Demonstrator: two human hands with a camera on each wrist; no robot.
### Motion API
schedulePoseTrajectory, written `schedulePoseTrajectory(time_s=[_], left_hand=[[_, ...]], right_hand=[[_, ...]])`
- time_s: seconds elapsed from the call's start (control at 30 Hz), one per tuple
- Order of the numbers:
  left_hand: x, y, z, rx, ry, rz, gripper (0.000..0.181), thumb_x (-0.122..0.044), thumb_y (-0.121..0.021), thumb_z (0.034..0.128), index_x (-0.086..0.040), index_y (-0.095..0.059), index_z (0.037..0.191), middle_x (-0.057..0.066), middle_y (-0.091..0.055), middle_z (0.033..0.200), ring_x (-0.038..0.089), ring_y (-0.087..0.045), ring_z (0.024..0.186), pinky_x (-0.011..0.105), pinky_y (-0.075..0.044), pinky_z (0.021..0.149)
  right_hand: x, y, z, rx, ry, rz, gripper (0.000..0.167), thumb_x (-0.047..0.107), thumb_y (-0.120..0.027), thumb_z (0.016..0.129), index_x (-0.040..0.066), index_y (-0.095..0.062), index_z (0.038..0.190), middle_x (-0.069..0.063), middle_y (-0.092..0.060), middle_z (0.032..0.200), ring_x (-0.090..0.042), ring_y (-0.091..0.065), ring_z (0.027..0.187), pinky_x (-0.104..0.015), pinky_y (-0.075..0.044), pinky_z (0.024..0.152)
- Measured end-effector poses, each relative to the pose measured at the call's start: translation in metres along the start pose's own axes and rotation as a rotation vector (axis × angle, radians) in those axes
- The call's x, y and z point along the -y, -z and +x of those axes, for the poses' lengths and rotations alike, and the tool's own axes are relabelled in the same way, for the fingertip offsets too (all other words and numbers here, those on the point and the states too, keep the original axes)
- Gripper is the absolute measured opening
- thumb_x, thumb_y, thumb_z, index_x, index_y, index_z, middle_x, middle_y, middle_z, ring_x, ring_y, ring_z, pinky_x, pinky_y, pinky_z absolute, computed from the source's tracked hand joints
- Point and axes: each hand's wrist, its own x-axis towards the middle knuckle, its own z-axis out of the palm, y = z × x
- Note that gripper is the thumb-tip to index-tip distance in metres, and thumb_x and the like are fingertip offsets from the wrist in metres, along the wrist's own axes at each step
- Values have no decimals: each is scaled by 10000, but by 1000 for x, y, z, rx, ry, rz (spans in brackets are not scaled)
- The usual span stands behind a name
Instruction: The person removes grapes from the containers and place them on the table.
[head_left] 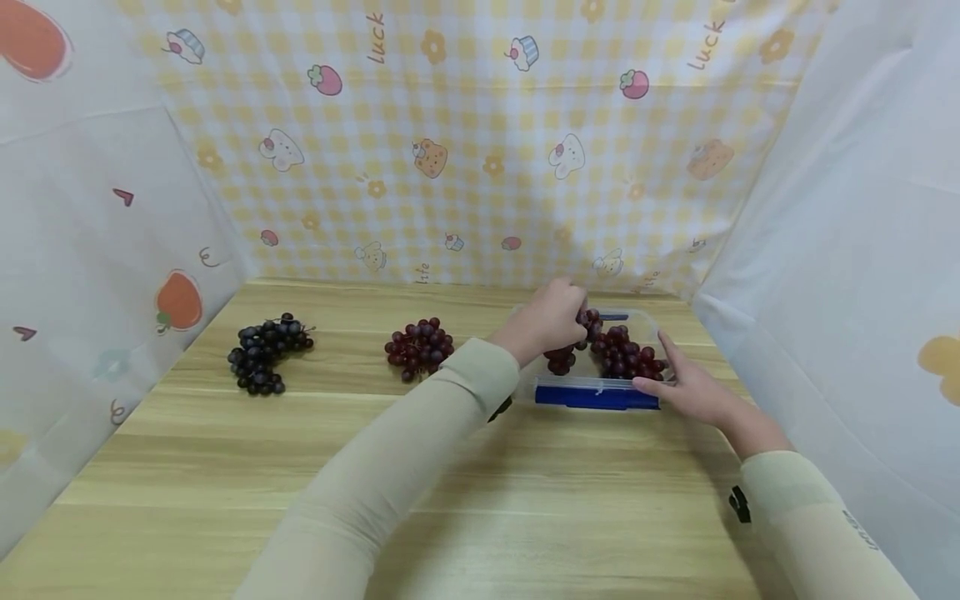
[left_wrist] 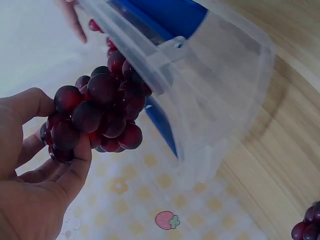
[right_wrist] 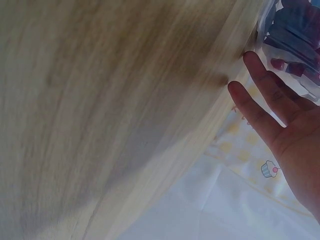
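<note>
My left hand (head_left: pixel 553 315) grips a bunch of dark red grapes (left_wrist: pixel 97 112) at the left part of a clear plastic container (head_left: pixel 525 379) with blue clips. In the left wrist view, thumb and fingers curl round one end of the bunch, and the rest hangs by the container's rim. A second bunch of red grapes (head_left: pixel 626 357) lies inside the container on the right. My right hand (head_left: pixel 693 385) rests against the container's right side, thumb at the front rim, fingers extended. In the right wrist view, its straight fingers (right_wrist: pixel 257 115) lie beside the clear wall.
Another bunch of red grapes (head_left: pixel 420 348) lies on the wooden table (head_left: pixel 480 533) left of the container. Farther left is a bunch of black grapes (head_left: pixel 268 354). A yellow checked cloth (head_left: pixel 465 192) hangs behind, with white cloth walls at both sides.
</note>
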Motion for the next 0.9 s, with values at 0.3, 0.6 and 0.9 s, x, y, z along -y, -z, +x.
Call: schedulePoseTrajectory(time_s=[0.3,0.6,0.9], left_hand=[[-9,12,-14,-100,46,-123,205,-140,-729,959,-108,-696,1158,41,-626,1181,158,-600,997,253,-547,821],[-10,19,-33,-188,43,-171,256,-129,-745,954,-91,-705,1204,62,-649,1264,198,-612,1123,275,-570,889],[0,27,-55,-228,86,-225,251,-111,-739,963,-76,-693,1207,52,-664,1231,189,-617,1048,283,-577,845]], right_hand=[[-2,-1,-1,-1,-10,1,1134,641,-565,1035,101,191,1686,-414,-101,1701,-662,-361,1457,-781,-330,1173],[-1,-1,-3,-2,-4,-2,1128,635,-559,1040,92,190,1685,-425,-120,1692,-658,-393,1440,-781,-343,1163],[-1,-1,0,-10,11,-3,1124,626,-567,1041,131,212,1683,-430,-163,1684,-644,-442,1417,-773,-376,1143]])
